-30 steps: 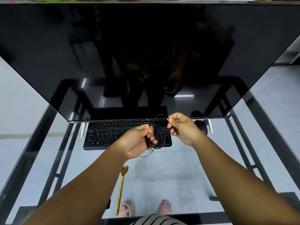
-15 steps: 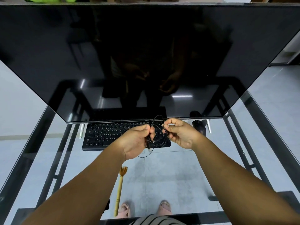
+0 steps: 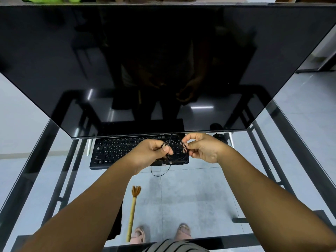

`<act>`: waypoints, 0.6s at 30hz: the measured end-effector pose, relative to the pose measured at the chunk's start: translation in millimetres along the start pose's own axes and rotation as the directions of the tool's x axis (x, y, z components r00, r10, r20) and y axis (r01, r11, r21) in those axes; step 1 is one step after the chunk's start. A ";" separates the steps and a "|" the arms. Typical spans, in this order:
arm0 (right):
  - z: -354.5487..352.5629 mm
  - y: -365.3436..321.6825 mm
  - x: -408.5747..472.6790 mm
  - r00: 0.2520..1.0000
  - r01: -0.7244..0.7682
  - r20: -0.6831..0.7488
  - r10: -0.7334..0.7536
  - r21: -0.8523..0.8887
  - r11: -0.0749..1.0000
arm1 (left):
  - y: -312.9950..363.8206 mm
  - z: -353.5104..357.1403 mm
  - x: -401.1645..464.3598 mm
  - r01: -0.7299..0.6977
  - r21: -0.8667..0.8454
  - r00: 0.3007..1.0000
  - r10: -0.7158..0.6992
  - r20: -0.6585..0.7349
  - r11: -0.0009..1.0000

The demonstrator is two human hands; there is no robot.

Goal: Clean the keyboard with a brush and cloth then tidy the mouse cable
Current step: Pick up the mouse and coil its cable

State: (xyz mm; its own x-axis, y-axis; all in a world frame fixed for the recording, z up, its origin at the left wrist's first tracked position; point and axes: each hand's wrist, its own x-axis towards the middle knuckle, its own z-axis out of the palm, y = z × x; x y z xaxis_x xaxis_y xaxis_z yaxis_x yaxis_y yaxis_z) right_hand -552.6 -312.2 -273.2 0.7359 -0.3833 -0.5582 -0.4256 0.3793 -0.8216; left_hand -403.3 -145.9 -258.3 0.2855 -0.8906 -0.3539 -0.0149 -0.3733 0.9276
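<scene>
A black keyboard (image 3: 116,151) lies on the glass desk under the big dark monitor. Above its right end both hands hold the thin black mouse cable (image 3: 177,151), wound into several loops. My left hand (image 3: 149,153) grips the bundle between thumb and fingers. My right hand (image 3: 201,150) pinches the loops on their right side. One loose loop hangs below the keyboard's front edge. The black mouse (image 3: 219,137) sits on the desk just behind my right hand, partly hidden. A brush (image 3: 133,210) with a yellow handle and brown bristles lies on the glass near me.
The large black monitor (image 3: 163,60) fills the upper view and overhangs the keyboard's back edge. The glass desk (image 3: 190,188) has a black metal frame at left and right. My feet in sandals show through the glass on the tiled floor.
My right hand has come in from the right to the coil held by my left hand and now pinches the loops. The cable coil has become tighter.
</scene>
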 end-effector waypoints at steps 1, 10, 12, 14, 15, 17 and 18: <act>-0.4 -0.3 0.1 1.000 -0.018 0.025 0.018 -0.004 1.000 | 0.2 -0.3 0.3 -0.007 0.047 1.000 0.007 0.001 0.999; 3.3 1.3 -3.0 1.000 -0.009 0.025 0.011 -0.075 0.997 | -4.3 -1.6 6.0 0.084 0.043 0.994 -0.080 -0.075 0.996; 3.4 -0.2 -3.8 1.000 0.018 0.004 -0.017 -0.082 0.996 | -6.5 -1.1 7.7 0.095 0.019 0.987 -0.091 -0.129 0.995; 3.9 -1.0 -4.9 0.999 0.033 0.006 -0.033 -0.102 0.994 | -7.1 -0.1 8.5 0.105 -0.018 0.979 -0.107 -0.176 0.994; 4.1 -0.7 -5.1 0.999 0.037 0.009 -0.036 -0.115 0.993 | -7.0 0.4 8.8 0.109 -0.047 0.973 -0.116 -0.199 0.993; 4.6 0.3 -5.1 0.999 0.045 0.019 -0.044 -0.101 0.994 | -7.0 0.6 9.2 0.110 -0.104 0.964 -0.131 -0.231 0.989; 4.8 0.4 -4.9 0.998 0.051 0.026 -0.049 -0.064 0.997 | -7.3 0.1 9.3 0.109 -0.117 0.962 -0.135 -0.238 0.987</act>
State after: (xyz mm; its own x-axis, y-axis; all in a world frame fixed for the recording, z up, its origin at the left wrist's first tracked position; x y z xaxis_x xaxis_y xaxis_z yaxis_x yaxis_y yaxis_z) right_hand -553.8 -306.2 -270.2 0.7693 -0.3794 -0.5141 -0.4207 0.3048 -0.8545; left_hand -400.7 -151.4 -268.3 0.5050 -0.7445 -0.4366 0.1282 -0.4355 0.8910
